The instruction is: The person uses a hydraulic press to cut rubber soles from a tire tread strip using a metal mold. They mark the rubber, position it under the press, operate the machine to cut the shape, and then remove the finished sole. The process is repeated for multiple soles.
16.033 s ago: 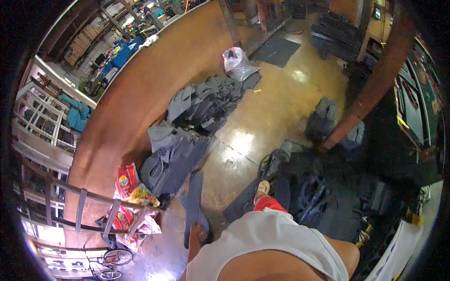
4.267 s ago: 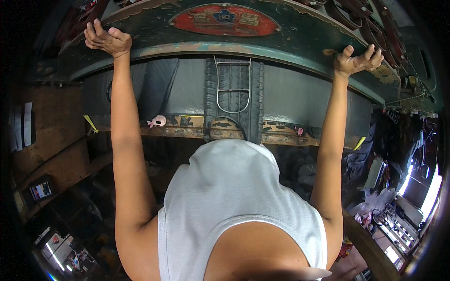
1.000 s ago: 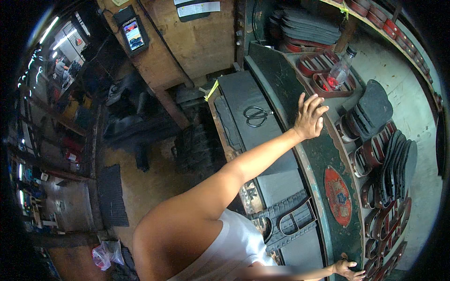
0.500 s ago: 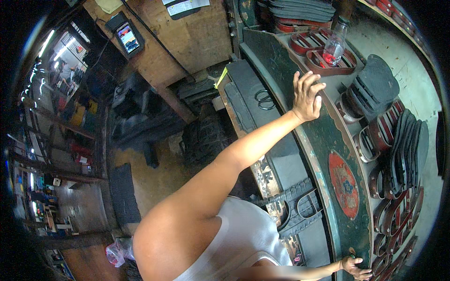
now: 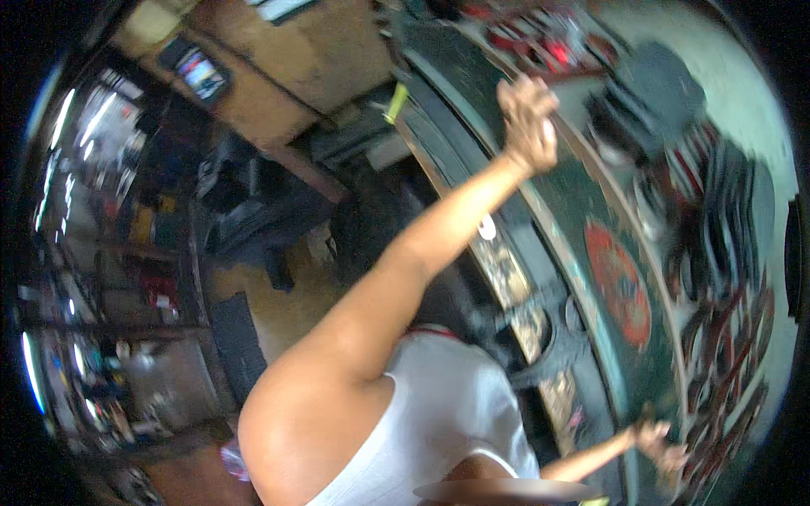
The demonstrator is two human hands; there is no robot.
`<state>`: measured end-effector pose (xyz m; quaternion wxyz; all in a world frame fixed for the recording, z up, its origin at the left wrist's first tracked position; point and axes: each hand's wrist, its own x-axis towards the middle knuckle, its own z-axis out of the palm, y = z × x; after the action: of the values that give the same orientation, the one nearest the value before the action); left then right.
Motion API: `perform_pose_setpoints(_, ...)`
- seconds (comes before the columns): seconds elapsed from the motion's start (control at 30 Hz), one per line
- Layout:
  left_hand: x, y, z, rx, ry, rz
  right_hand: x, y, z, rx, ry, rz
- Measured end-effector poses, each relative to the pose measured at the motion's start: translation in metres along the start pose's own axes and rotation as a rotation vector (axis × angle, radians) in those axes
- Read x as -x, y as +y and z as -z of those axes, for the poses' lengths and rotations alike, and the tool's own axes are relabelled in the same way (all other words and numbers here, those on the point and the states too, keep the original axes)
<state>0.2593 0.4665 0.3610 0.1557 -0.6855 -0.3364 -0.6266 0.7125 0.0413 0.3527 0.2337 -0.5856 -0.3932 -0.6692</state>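
My left hand (image 5: 531, 126) rests on the dark green tabletop (image 5: 565, 194) near its far end, fingers spread and holding nothing. Farther right and lower, my right hand (image 5: 661, 447) touches the same top, its fingers stretched out but blurred. Between my white-shirted torso and the table is a drawer with a worn wooden front edge (image 5: 511, 282), partly pulled out. Inside it lies a dark ribbed strap piece (image 5: 561, 341) with rounded loops. A red oval emblem (image 5: 620, 282) is on the tabletop between my hands.
Dark flat sole-shaped pieces (image 5: 734, 223) stand stacked beyond the tabletop, near another dark stack (image 5: 650, 101). Brown curved bands (image 5: 717, 371) crowd the right side. A phone (image 5: 202, 74) lies on a wooden board (image 5: 278, 51) at upper left.
The drawer has slid further under the tabletop; the scissors seen in it before are hidden now. The view has shifted and blurred. Both hands stay on the table.
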Motion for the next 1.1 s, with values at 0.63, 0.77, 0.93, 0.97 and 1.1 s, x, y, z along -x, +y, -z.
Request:
perform_pose_setpoints(0.63, -0.003, 0.001, -0.001, -0.016, 0.090, -0.095, 0.007, -0.016, 0.003, -0.176, -0.063, -0.262)
perform_pose_setpoints(0.77, -0.003, 0.000, -0.001, 0.022, 0.083, -0.091, 0.009, -0.017, 0.003, -0.182, -0.055, -0.267)
perform_pose_setpoints(0.93, -0.003, -0.001, -0.002, 0.004, 0.091, -0.088, 0.009, -0.017, 0.002, -0.194, -0.033, -0.268)
perform_pose_setpoints(0.97, -0.003, -0.001, -0.002, -0.004, 0.090, -0.085, 0.010, -0.017, 0.002, -0.190, -0.029, -0.267)
perform_pose_setpoints(1.1, -0.002, -0.003, -0.002, -0.001, 0.089, -0.096, 0.012, -0.017, 0.001, -0.166, -0.027, -0.276)
